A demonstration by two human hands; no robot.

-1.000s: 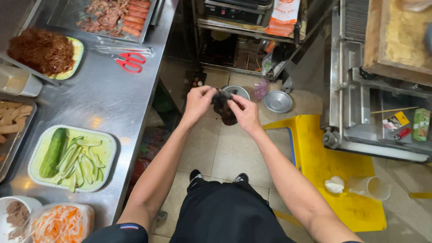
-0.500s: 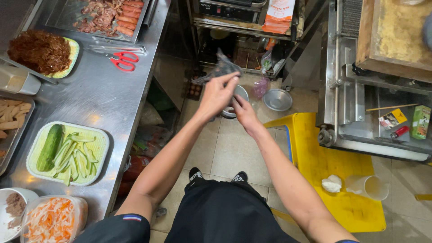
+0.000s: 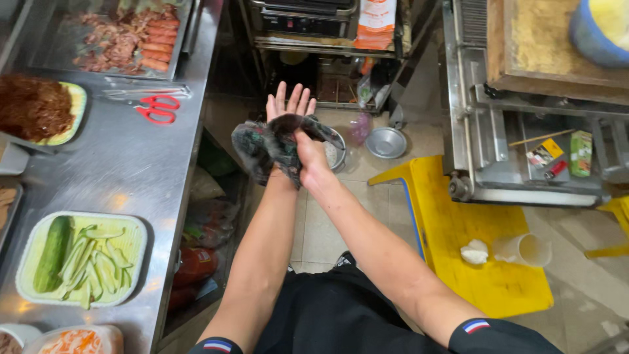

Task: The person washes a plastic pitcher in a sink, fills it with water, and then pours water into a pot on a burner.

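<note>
Head view is showing both of my hands raised in front of me above the tiled floor (image 3: 327,223), between the steel worktop (image 3: 124,170) on my left and a metal machine stand (image 3: 524,157) on my right. I am holding my left hand (image 3: 288,108) flat and open, palm up, fingers spread and pointing away from me. A dark, crumpled cloth (image 3: 268,144) is lying across that palm and hanging down over the wrist on the left side. My right hand (image 3: 311,157) is pressing on the cloth from the right, fingers curled and clamped on its fabric, so both hands are touching through the cloth.

On the worktop, red-handled scissors (image 3: 156,109) are lying next to metal tongs (image 3: 141,93). Beyond them, a steel tray (image 3: 124,39) is holding sausages and cooked meat. A pale green plate (image 3: 75,105) with dark shredded meat is sitting at the left edge. Nearer to me, a green tray (image 3: 134,236) is holding a whole cucumber (image 3: 52,252) and cucumber strips (image 3: 95,265). A container of shredded carrot (image 3: 75,341) is sitting at the bottom corner.

On the floor, a metal bowl (image 3: 385,142) is standing just beyond my hands. A yellow board (image 3: 458,242) is lying to my right, carrying a plastic cup (image 3: 524,249) and a white crumpled lump (image 3: 474,252).
</note>
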